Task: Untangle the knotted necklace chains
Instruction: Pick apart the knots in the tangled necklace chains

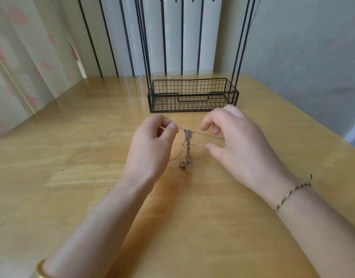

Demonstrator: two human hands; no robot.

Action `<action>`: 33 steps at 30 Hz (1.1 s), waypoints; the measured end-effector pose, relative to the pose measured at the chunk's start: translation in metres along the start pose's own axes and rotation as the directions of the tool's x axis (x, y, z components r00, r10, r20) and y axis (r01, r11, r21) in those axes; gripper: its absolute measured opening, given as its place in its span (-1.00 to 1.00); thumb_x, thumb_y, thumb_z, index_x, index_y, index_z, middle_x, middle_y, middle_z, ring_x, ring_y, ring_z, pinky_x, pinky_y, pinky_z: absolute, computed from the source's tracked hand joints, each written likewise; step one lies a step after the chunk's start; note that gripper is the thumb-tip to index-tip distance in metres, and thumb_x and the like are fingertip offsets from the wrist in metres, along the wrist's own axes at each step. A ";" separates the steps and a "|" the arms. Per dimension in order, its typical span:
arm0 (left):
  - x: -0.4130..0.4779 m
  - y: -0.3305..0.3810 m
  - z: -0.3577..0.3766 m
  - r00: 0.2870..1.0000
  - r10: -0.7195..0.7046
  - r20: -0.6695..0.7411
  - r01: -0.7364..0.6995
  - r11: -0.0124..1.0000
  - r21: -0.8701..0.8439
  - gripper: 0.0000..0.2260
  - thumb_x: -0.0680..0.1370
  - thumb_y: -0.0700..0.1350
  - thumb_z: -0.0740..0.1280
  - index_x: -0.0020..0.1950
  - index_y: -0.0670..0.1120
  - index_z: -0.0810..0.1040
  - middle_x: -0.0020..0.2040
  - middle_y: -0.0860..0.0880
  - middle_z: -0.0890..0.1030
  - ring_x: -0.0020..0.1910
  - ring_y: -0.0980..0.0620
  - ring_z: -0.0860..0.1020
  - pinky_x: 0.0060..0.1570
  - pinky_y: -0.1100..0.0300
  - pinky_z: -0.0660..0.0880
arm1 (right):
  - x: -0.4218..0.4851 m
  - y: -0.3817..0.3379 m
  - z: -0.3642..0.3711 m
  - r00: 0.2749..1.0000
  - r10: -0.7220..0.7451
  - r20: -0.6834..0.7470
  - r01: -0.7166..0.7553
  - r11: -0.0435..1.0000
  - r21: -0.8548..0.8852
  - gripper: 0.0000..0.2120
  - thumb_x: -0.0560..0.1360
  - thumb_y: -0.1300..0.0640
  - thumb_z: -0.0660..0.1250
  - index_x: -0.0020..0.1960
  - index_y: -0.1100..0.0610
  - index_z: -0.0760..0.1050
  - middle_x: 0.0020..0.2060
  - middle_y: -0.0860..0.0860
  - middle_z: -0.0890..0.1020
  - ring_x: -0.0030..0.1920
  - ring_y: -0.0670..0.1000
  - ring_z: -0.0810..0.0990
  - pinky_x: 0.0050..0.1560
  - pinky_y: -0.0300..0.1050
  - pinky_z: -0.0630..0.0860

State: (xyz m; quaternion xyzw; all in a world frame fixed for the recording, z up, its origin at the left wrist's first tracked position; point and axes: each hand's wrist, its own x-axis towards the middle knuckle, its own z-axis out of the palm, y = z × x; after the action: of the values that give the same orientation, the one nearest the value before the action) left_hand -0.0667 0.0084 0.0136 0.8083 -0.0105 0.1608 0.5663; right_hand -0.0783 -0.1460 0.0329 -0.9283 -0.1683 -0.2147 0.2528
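The pale glossy wooden table (72, 177) carries a black wire-mesh basket (192, 79) with tall thin rods rising from its ends. In front of the basket, on the person's side, both hands hang above the wood. The left hand (150, 145) pinches one fine strand between thumb and forefinger. The right hand (236, 141), fingers curled, holds two more strands that run in under them. Between the hands the thin rose-gold necklace chains (187, 149) are stretched level, with a tight clumped knot (187, 134) just beside the left fingertips and a twisted tail dropping to a small pendant (183, 164) near the wood. Pulling the hands wider apart would likely cinch the knot harder or snap a link, and a slipped pinch would let the loops collapse together
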 end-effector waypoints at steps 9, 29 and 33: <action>-0.002 -0.003 0.002 0.997 0.055 0.051 -0.063 0.982 0.180 -0.85 0.60 -0.06 0.24 -0.17 -0.03 0.43 -0.43 0.02 0.49 -0.54 0.15 0.34 -0.55 0.35 0.22 | -0.003 0.004 0.005 0.995 -0.099 0.009 0.095 0.923 -0.374 -0.92 0.34 0.27 0.44 -0.23 0.13 0.58 -0.40 0.01 0.54 -0.22 0.09 0.41 -0.38 -0.09 0.43; -0.010 0.007 0.008 0.958 -0.005 0.287 -0.036 0.990 0.137 -0.85 0.64 -0.10 0.16 -0.09 -0.12 0.38 -0.43 -0.04 0.62 -0.62 0.24 0.35 -0.53 0.38 0.19 | 0.002 -0.001 0.005 0.970 0.238 0.052 -0.146 0.397 0.906 -0.81 0.54 0.18 0.24 -0.22 0.13 0.54 -0.25 0.07 0.60 -0.32 -0.01 0.46 -0.22 -0.14 0.48; -0.008 0.004 0.009 0.949 -0.031 0.315 -0.004 0.994 0.110 -0.86 0.64 -0.14 0.18 -0.09 -0.14 0.42 -0.47 0.02 0.54 -0.62 0.22 0.34 -0.53 0.36 0.23 | 0.003 -0.002 0.006 0.971 0.237 0.037 -0.118 0.339 0.933 -0.80 0.55 0.18 0.21 -0.21 0.14 0.53 -0.25 0.09 0.59 -0.38 -0.01 0.46 -0.31 -0.19 0.47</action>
State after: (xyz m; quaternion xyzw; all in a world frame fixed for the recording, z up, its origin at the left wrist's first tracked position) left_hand -0.0731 -0.0023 0.0123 0.8534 -0.0867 0.0259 0.5133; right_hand -0.0750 -0.1403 0.0300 -0.6222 -0.1443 -0.1017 0.7627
